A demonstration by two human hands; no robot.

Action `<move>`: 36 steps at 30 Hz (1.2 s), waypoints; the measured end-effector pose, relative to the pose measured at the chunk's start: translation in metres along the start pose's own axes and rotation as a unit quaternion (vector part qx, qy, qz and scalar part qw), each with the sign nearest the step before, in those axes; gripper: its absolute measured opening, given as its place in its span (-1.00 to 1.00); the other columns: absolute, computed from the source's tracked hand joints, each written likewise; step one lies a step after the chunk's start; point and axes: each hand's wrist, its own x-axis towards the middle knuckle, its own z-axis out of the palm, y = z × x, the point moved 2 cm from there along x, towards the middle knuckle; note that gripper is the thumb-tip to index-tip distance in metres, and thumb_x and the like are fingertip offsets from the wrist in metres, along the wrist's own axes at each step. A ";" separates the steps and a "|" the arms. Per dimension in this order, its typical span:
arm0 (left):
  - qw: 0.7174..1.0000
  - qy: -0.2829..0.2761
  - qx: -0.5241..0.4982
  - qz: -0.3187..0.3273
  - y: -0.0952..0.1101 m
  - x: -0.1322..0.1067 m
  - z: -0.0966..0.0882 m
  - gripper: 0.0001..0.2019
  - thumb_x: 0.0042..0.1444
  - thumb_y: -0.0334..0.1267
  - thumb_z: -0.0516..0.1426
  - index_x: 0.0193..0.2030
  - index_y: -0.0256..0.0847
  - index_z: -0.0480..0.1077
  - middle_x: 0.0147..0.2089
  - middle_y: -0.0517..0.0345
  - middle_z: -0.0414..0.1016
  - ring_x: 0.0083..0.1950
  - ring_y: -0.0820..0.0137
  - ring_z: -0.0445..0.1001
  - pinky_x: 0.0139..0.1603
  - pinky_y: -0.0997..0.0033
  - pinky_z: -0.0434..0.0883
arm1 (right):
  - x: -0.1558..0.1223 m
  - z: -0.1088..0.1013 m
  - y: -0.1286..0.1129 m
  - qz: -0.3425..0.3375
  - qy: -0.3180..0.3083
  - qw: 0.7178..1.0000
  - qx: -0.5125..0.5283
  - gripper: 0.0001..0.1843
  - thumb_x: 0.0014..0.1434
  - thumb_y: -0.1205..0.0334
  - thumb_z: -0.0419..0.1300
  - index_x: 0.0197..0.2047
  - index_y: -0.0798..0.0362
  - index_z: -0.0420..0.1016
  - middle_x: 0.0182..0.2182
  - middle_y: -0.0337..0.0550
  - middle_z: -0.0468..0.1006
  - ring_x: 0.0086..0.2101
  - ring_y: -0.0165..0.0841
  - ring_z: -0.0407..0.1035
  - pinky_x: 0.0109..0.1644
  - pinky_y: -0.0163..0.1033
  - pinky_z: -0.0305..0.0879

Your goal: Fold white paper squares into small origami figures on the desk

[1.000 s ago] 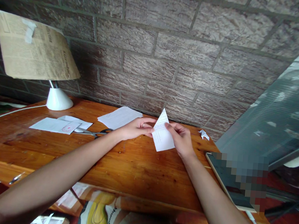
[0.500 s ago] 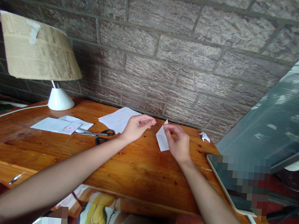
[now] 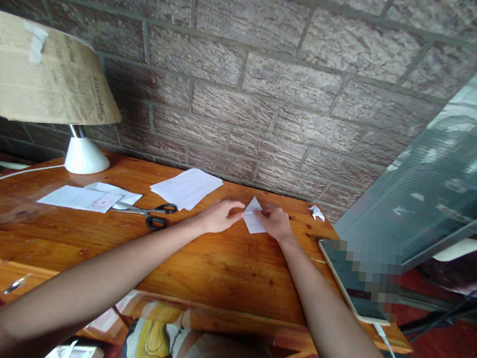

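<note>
A small folded sheet of white paper, pointed at the top, is between my hands over the wooden table. My right hand grips its right side, thumb lying on the face of the paper and fingers curled behind. At the paper's left corner is my left hand, thumb and forefinger apart with a gap between them; whether the tips touch the edge I cannot tell. Left of that hand lie black-handled scissors, their blades partly under white printed papers with a red stamp.
A stack of white sheets lies near the stone-patterned wall. A small folded paper piece sits at the back right. A tablet with a white cable rests along the table's right edge. A lamp with a newsprint shade stands left.
My left hand has come up to the paper's left corner. My right hand has lowered and turned the paper, which now shows more of its face. The view has shifted slightly right.
</note>
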 end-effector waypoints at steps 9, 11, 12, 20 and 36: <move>0.933 0.034 -0.338 -0.121 -0.015 0.012 0.009 -0.58 -0.02 -0.26 0.25 0.03 -0.23 0.43 -0.16 0.01 0.60 -0.14 0.28 0.55 -0.03 0.24 0.46 | -0.013 0.013 -0.019 -0.097 -0.045 0.983 0.146 -0.78 0.10 0.33 0.17 -0.17 -0.01 0.55 -0.32 -0.21 0.65 -0.31 -0.32 0.54 -0.17 -0.26 0.43; 0.911 0.082 -0.377 -0.148 -0.015 0.012 0.004 -0.37 -0.07 -0.27 0.29 0.19 -0.20 0.31 -0.22 0.07 0.59 -0.25 0.33 0.55 -0.15 0.26 0.49 | -0.017 0.007 -0.026 -0.122 0.035 0.982 0.141 -0.69 0.09 0.39 0.14 -0.09 0.02 0.52 -0.23 -0.12 0.63 -0.25 -0.29 0.53 -0.09 -0.19 0.44; 0.904 0.115 -0.381 -0.154 -0.013 0.013 0.001 -0.32 -0.08 -0.27 0.30 0.24 -0.19 0.26 -0.25 0.10 0.59 -0.30 0.35 0.54 -0.20 0.28 0.50 | -0.020 0.002 -0.030 -0.143 0.095 0.977 0.131 -0.64 0.09 0.40 0.12 -0.03 0.04 0.50 -0.16 -0.07 0.60 -0.20 -0.26 0.51 -0.03 -0.14 0.42; 0.870 0.177 -0.443 -0.126 0.019 0.010 -0.007 -0.51 -0.05 -0.10 0.30 0.03 -0.23 0.42 -0.15 0.00 0.59 -0.10 0.24 0.56 -0.12 0.24 0.51 | -0.041 -0.004 -0.066 -0.275 0.168 0.936 0.142 -0.57 0.18 0.13 0.19 0.10 0.04 0.39 -0.02 0.02 0.53 0.00 -0.17 0.42 0.15 -0.04 0.33; 0.911 0.124 -0.387 -0.068 0.030 0.005 -0.028 -0.70 -0.08 -0.12 0.35 -0.22 -0.23 0.60 -0.18 0.05 0.64 -0.18 0.29 0.57 -0.06 0.29 0.44 | -0.035 -0.015 -0.056 -0.092 -0.148 0.801 0.573 -0.62 -0.02 0.14 0.39 -0.11 0.03 0.57 -0.25 -0.16 0.66 -0.29 -0.35 0.51 -0.09 -0.21 0.37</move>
